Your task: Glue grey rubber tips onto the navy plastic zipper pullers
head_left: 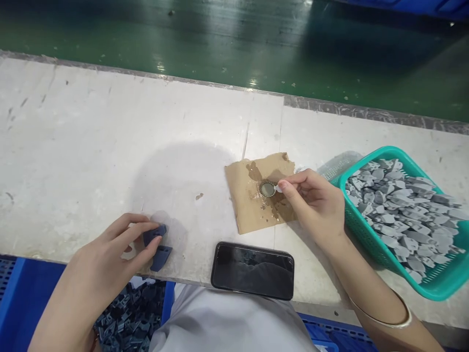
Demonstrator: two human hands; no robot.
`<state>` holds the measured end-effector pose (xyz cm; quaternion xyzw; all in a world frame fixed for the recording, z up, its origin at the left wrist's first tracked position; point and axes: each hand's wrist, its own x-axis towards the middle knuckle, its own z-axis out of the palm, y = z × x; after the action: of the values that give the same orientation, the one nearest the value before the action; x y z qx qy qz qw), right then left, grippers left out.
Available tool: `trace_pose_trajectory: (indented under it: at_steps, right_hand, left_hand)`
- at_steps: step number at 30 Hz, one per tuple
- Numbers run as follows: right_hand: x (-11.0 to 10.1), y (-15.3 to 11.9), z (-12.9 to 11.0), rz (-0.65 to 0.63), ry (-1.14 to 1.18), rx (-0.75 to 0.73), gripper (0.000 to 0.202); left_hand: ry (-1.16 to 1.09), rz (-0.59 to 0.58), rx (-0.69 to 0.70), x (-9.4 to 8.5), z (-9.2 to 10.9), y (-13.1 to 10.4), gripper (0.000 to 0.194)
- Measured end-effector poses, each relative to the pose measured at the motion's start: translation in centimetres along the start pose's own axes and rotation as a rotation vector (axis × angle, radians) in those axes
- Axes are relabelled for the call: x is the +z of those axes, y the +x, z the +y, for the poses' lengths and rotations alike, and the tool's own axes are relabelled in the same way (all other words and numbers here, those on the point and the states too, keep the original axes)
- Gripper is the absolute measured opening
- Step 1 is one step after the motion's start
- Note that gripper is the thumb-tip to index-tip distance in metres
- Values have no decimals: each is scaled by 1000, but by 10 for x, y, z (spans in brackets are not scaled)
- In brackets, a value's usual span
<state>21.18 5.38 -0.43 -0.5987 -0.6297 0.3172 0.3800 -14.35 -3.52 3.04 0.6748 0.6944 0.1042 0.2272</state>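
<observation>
My left hand [113,252] pinches a small dark blue plastic part [157,232] between thumb and fingertips, low over the white worktop. A second dark blue plastic part [161,258] lies just below my left thumb near the front edge. My right hand [320,208] grips a small light grey plastic piece [278,188], mostly hidden by the fingertips. Its tip is at the rim of a round bottle cap [267,189], which seems to hold a liquid. Under the cap lies a piece of brown cardboard [249,212] with dark wet stains.
At the right stands a teal basket [392,151] heaped with light grey plastic pieces. A black phone [252,271] lies at the worktop's front edge. Below it on the left, a blue bin [168,299] holds dark blue parts. A green belt-like surface [205,58] runs behind the worktop.
</observation>
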Motion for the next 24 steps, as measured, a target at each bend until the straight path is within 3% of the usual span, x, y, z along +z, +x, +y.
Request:
trace_pose_trajectory:
  at_steps: [8, 11, 13, 18, 21, 24]
  right_hand:
    - [0, 0, -1, -18, 8, 19, 18]
    - [0, 0, -1, -5, 21, 16, 23]
    - [1, 0, 0, 4, 27, 19, 26]
    - [2, 2, 0, 22, 34, 2, 28]
    - [2, 2, -1, 0, 13, -16, 29]
    - [2, 1, -4, -33, -36, -42, 27]
  left_hand:
    - [-3, 94, 76, 13, 2, 18, 29]
    - [-16, 137, 62, 14, 17, 20, 22]
    - [-139, 185, 4, 15, 38, 17, 18]
    - [-753, 178, -161, 28, 94, 12, 10]
    - [-1013, 97, -149, 45, 109, 18, 11]
    - [-1088, -30, -87, 65, 112, 30, 10]
